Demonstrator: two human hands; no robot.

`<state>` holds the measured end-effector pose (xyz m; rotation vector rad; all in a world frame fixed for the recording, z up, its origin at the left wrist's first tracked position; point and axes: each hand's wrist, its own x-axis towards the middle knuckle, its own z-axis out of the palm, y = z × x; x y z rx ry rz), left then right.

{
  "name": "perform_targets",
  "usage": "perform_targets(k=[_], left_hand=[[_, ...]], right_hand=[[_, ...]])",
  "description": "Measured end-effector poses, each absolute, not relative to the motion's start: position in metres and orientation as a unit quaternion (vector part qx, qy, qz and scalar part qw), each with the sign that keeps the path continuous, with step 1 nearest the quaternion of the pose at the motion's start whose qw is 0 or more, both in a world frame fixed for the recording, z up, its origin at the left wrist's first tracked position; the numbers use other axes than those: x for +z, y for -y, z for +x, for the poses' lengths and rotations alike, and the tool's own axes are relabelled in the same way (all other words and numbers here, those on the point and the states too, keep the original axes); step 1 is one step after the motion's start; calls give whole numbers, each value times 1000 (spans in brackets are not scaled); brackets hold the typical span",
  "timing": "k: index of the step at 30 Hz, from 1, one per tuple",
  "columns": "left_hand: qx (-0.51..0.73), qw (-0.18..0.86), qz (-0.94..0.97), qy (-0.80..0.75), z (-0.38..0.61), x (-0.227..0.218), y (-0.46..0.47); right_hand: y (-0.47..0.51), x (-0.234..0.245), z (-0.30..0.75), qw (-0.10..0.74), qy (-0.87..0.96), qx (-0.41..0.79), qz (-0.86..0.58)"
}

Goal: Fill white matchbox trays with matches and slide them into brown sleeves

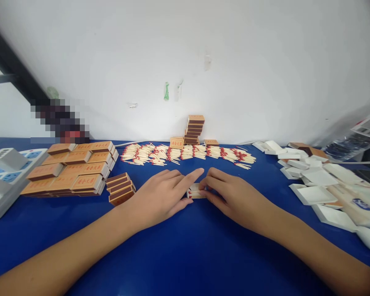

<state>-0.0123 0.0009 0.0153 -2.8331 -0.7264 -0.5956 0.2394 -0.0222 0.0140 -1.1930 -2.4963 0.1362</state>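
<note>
A small white matchbox tray [192,196] lies on the blue table between my two hands, with a few red-headed matches [195,191] in it. My left hand [165,191] holds the tray's left end, thumb at the near corner and index finger stretched along the far side. At the right end my right hand [234,193] is closed in a pinch over the matches; its fingertips partly cover them. Just beyond the hands, loose matches [188,152] lie in a long row of small heaps.
Stacked matchboxes [86,168] and a smaller pile [121,189] stand on the left, near a white power strip [14,174]. A matchbox tower [193,129] rises by the wall. Empty trays [314,193] and a tissue pack [357,201] lie on the right.
</note>
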Motion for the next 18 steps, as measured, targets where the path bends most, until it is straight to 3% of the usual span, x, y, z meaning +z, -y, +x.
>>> perform_targets(k=[12, 18], left_hand=[[-200, 68, -947, 243, -13, 14, -1], [-182, 86, -945, 257, -14, 14, -1]], right_hand=[[26, 13, 233, 202, 869, 118, -436], [-6, 34, 281, 202, 812, 27, -547]])
